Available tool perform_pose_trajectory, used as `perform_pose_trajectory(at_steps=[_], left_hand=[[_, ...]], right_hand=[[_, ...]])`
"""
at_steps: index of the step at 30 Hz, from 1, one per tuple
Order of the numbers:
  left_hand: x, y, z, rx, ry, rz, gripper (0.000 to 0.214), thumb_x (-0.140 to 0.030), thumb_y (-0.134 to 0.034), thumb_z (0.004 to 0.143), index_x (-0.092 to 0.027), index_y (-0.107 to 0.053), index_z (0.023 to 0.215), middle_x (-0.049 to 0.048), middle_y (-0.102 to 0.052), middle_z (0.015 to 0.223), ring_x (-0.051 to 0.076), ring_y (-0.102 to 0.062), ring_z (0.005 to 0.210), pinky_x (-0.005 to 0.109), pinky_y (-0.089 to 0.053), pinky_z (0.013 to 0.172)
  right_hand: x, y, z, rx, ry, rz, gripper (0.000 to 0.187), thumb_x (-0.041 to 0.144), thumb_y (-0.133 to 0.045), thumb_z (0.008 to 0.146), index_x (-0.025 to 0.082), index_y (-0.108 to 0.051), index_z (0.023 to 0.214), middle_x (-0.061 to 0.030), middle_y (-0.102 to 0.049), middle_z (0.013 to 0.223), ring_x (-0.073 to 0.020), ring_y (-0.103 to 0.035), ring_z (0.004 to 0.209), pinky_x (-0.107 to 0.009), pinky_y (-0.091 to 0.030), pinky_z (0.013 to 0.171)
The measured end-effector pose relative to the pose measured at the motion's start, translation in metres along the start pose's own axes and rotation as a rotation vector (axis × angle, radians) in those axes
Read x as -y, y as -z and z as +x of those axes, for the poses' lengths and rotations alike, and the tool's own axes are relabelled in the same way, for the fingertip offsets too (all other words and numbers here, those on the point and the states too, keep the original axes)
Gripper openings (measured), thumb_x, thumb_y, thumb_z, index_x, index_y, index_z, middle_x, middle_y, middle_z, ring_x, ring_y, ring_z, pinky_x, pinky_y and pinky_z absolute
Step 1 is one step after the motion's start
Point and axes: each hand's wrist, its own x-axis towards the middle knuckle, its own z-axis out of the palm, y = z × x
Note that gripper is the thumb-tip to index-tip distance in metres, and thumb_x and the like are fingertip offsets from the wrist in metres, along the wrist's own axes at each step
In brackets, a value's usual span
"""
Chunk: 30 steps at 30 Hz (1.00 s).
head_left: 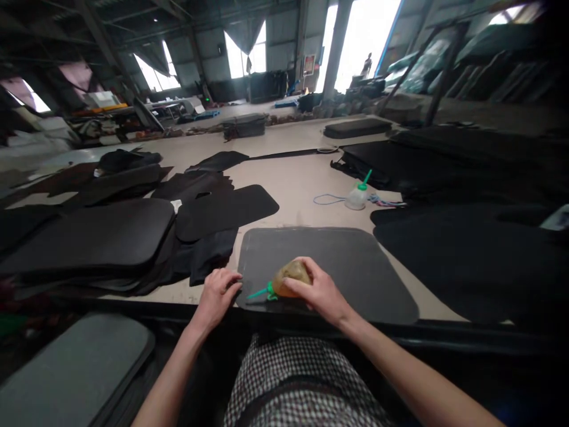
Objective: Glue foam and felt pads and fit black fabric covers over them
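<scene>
In my right hand [317,290] is a yellowish squeeze bottle [291,277] with a green nozzle, tipped on its side so the nozzle points left. The nozzle tip is low over the left front part of a dark grey rounded sheet [338,261], though I cannot tell if it touches. At the sheet's left edge rests my left hand [220,290], its fingers bent and the thumb apart from them, with nothing seen in it. The sheet lies flat at the table's front edge. Faint pale lines run along its far and left borders.
Stacked black sheets [98,237] lie on the left, with a single black piece [229,210] behind. Large black sheets [462,255] cover the right. A clear bottle with a green nozzle [357,196] stands beyond the grey sheet, beside a thin cord. A grey stack [84,362] sits lower left.
</scene>
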Motion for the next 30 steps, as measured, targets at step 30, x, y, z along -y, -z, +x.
perform_pose_trajectory(at_steps=[30], left_hand=[[0.010, -0.023, 0.017, 0.152, -0.026, 0.409, 0.019, -0.041, -0.062, 0.086, -0.026, -0.064, 0.096, 0.0035, -0.065, 0.100, 0.025, -0.056, 0.098, 0.038, -0.038, 0.086]], right_hand=[[-0.046, 0.162, -0.097, -0.308, -0.187, -0.278, 0.051, 0.059, -0.070, 0.076, 0.026, -0.060, 0.114, -0.0012, -0.068, 0.086, -0.0168, -0.057, 0.053, -0.028, -0.044, 0.042]])
